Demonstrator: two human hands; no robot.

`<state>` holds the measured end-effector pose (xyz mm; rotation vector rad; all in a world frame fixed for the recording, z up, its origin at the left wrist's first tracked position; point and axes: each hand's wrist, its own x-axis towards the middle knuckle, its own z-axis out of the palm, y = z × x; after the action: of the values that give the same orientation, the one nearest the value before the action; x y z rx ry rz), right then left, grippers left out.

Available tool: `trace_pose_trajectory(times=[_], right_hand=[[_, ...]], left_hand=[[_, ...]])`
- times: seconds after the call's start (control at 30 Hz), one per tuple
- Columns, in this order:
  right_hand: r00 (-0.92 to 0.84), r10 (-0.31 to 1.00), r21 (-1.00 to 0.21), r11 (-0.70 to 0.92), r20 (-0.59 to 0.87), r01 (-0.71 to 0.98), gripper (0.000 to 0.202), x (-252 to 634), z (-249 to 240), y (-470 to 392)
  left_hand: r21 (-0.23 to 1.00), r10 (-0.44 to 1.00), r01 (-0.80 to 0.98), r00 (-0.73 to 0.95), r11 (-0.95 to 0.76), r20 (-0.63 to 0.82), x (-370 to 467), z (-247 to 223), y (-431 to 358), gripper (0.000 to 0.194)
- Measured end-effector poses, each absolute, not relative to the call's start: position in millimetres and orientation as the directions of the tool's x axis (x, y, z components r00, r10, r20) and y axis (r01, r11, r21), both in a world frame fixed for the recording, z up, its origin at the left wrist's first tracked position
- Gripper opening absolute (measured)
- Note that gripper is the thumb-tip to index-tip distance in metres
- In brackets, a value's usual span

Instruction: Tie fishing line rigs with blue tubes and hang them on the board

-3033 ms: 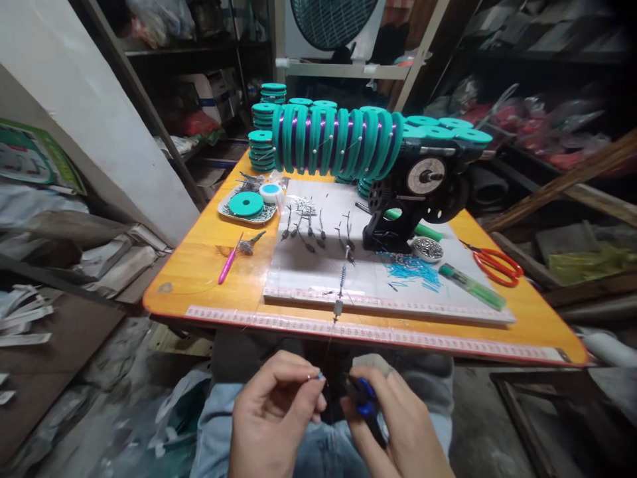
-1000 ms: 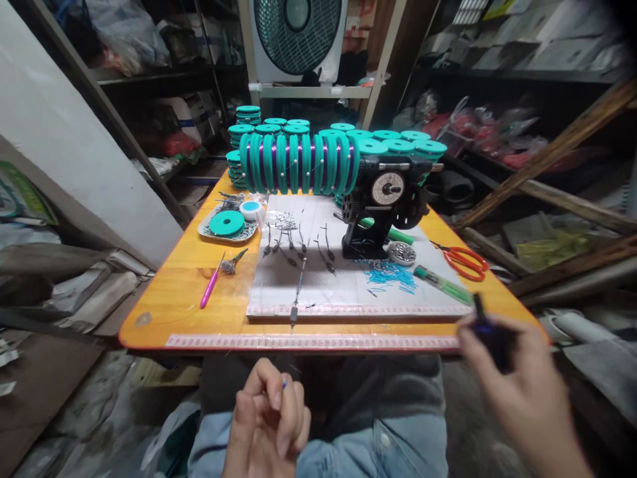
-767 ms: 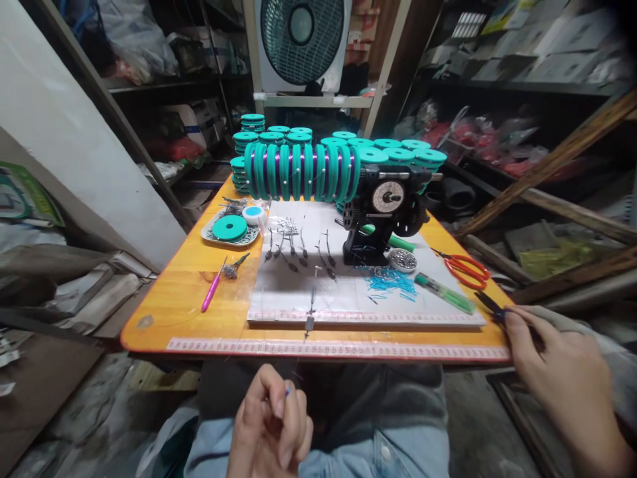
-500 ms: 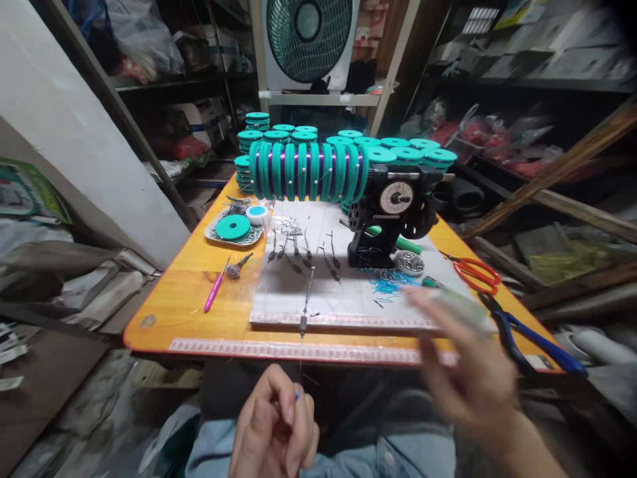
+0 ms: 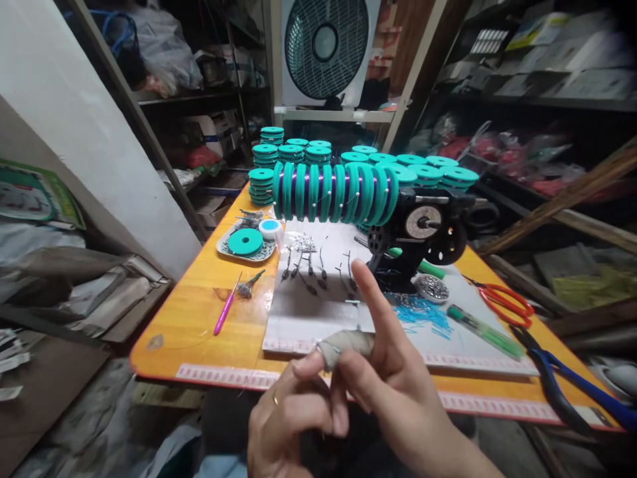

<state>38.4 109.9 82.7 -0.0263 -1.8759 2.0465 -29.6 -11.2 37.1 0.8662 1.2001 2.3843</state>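
Observation:
My left hand (image 5: 291, 415), with a ring on one finger, is closed low in front of the table edge. My right hand (image 5: 398, 372) meets it from the right: its index finger points up, while the thumb and a finger wrapped in beige tape (image 5: 348, 345) pinch together at the left fingertips. What lies between the fingers is too small or hidden to name. Beyond the hands, several dark sinkers with short wire stems (image 5: 311, 269) lie on a white board (image 5: 293, 325). A small piece (image 5: 352, 302) shows just left of the raised finger.
A black winding machine (image 5: 398, 255) carries a row of teal foam spools (image 5: 336, 192) wound with purple line. Stacked teal spools (image 5: 291, 153) stand behind. Around lie a tray (image 5: 223, 249), a pink-handled hook (image 5: 225, 312), blue bits (image 5: 423, 312), a metal-parts dish (image 5: 432, 287), orange scissors (image 5: 507, 302) and blue-handled pliers (image 5: 572, 378).
My right hand has come from above the right side of the board to my left hand. My left hand has risen slightly. The view has shifted, so the table sits lower and further right.

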Motion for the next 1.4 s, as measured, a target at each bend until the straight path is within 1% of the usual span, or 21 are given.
trace_pose_trajectory(times=[0.03,0.1,0.17,0.2,0.33,0.5,0.6,0.67,0.73,0.83,0.9,0.93,1.0,1.07,1.1,1.13,1.2,1.27,1.3,1.33,1.4], right_hand=[[-0.906,0.267,-0.942,0.164,0.329,-0.294,0.071,35.6,77.5,108.7],[-0.824,0.136,-0.713,0.59,0.551,-0.379,0.075,32.4,68.8,109.3],[-0.782,-0.008,-0.494,0.77,0.624,-0.403,0.072,32.8,66.6,112.0],[-0.804,-0.011,-0.498,0.78,0.595,-0.379,0.067,33.9,68.5,113.3],[-0.885,0.171,-0.726,0.648,0.433,-0.23,0.047,37.9,82.4,110.3],[-0.732,0.454,-0.832,0.479,0.507,-0.279,0.046,42.5,70.5,85.0],[-0.684,0.596,-0.906,0.306,0.421,-0.291,0.049,51.0,64.5,80.1],[-0.791,0.544,-0.959,0.126,0.28,-0.253,0.048,56.6,70.1,90.1],[-0.913,0.368,-0.984,0.097,0.175,-0.149,0.041,59.5,80.7,108.6],[-0.957,0.196,-0.865,0.493,0.212,-0.091,0.035,58.8,95.2,137.0],[-0.971,0.144,-0.818,0.57,0.191,-0.076,0.035,56.7,98.6,146.6],[-0.98,0.124,-0.873,0.482,0.155,-0.077,0.036,55.4,98.2,147.4],[-0.99,0.095,-0.989,0.122,0.101,-0.089,0.044,52.1,93.6,141.8],[-0.982,0.155,-0.976,-0.169,0.11,-0.136,0.059,47.4,86.7,130.5],[-0.965,0.223,-0.965,-0.188,0.14,-0.183,0.062,44.7,83.1,124.5],[-0.937,0.287,-0.965,-0.112,0.199,-0.239,0.063,41.9,79.8,119.4],[-0.858,0.329,-0.914,0.241,0.393,-0.326,0.065,37.2,74.3,113.5],[-0.785,0.218,-0.714,0.6,0.58,-0.361,0.071,34.7,70.1,113.5],[-0.767,0.135,-0.605,0.705,0.627,-0.37,0.072,34.3,68.5,114.7],[-0.762,0.078,-0.544,0.747,0.643,-0.383,0.07,34.1,67.4,115.9],[-0.78,0.104,-0.639,0.645,0.617,-0.419,0.056,33.5,67.1,115.9]], left_hand=[[0.803,0.508,0.196,-0.684,-0.563,0.523,-33.7,35.6,-13.2,0.044],[0.806,0.514,0.404,-0.624,-0.432,0.589,-42.9,37.9,-20.1,0.039],[0.768,0.531,0.51,-0.557,-0.387,0.638,-49.7,46.2,-26.5,0.038],[0.783,0.542,0.515,-0.571,-0.349,0.617,-51.3,51.3,-28.2,0.041],[0.798,0.523,0.534,-0.612,-0.28,0.593,-45.3,66.6,-21.8,0.049],[0.71,0.215,0.653,-0.678,-0.264,0.703,-30.7,61.0,-5.8,0.039],[0.725,0.283,0.58,-0.673,-0.372,0.683,-31.2,51.6,-8.0,0.032],[0.778,0.388,0.413,-0.695,-0.474,0.605,-34.8,47.9,-13.6,0.035],[0.817,0.457,0.2,-0.746,-0.541,0.485,-38.8,48.6,-19.1,0.041],[0.821,0.526,-0.033,-0.782,-0.569,0.334,-43.7,56.2,-23.0,0.047],[0.819,0.549,-0.107,-0.789,-0.564,0.275,-45.4,61.2,-21.3,0.048],[0.819,0.548,-0.118,-0.795,-0.561,0.26,-45.4,62.2,-19.1,0.048],[0.827,0.526,-0.078,-0.804,-0.557,0.278,-42.9,60.3,-11.9,0.05],[0.835,0.468,0.089,-0.793,-0.543,0.389,-37.1,54.4,-2.8,0.048],[0.826,0.419,0.228,-0.773,-0.516,0.476,-33.5,51.3,1.4,0.045],[0.784,0.363,0.384,-0.727,-0.488,0.582,-30.0,48.8,4.8,0.042],[0.709,0.305,0.6,-0.643,-0.37,0.703,-24.7,48.2,7.7,0.042],[0.691,0.296,0.683,-0.627,-0.235,0.721,-23.7,53.8,5.6,0.041],[0.706,0.308,0.682,-0.641,-0.193,0.703,-24.9,58.3,3.6,0.041],[0.742,0.331,0.644,-0.669,-0.187,0.665,-26.7,63.3,1.7,0.042],[0.873,0.405,0.396,-0.776,-0.284,0.483,-31.0,73.1,0.6,0.051]])
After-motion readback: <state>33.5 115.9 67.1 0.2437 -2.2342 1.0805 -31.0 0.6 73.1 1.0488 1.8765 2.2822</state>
